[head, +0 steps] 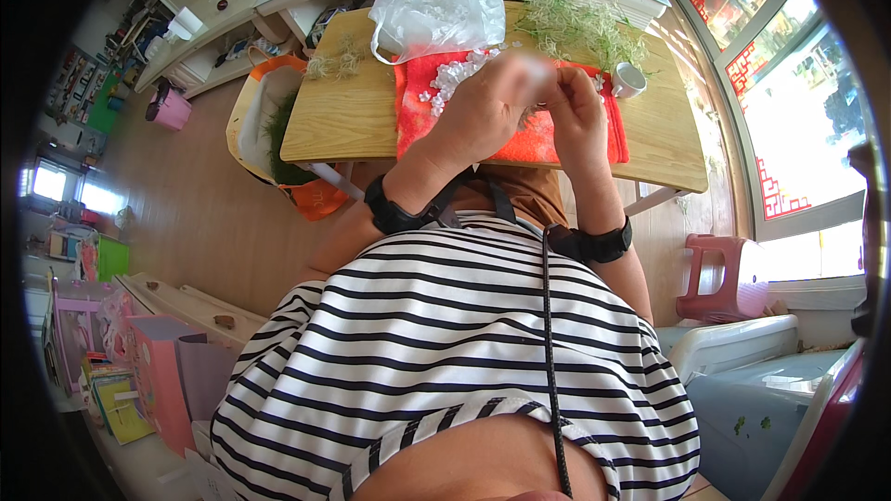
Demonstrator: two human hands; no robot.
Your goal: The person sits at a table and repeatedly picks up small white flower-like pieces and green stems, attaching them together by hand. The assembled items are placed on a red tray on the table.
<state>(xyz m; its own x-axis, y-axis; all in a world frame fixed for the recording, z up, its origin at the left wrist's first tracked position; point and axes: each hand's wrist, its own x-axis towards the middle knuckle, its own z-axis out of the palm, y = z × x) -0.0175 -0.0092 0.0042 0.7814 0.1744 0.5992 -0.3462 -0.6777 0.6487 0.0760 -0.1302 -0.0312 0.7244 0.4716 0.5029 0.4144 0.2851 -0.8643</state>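
My left hand [498, 101] and my right hand [574, 101] are raised close together above a red cloth [424, 122]. A blurred patch covers the fingers of my left hand, where something whitish shows; what it is I cannot tell. The thumb and fingers of my right hand are pinched together beside it, and the pinched tips are too small to read. Small white artificial flowers [452, 76] lie in a heap on the cloth, left of my hands. Behind them stands a clear plastic bag [438, 10] of white pieces. A white cup [628, 80] is at the cloth's right edge.
Green and whitish plastic-looking sprigs [585, 24] lie at the back right of the wooden table [348, 115], with a smaller pale bunch [341, 62] at the left. An orange bag [268, 125] holding green stems stands by the table's left edge. A pink stool [724, 278] is at the right.
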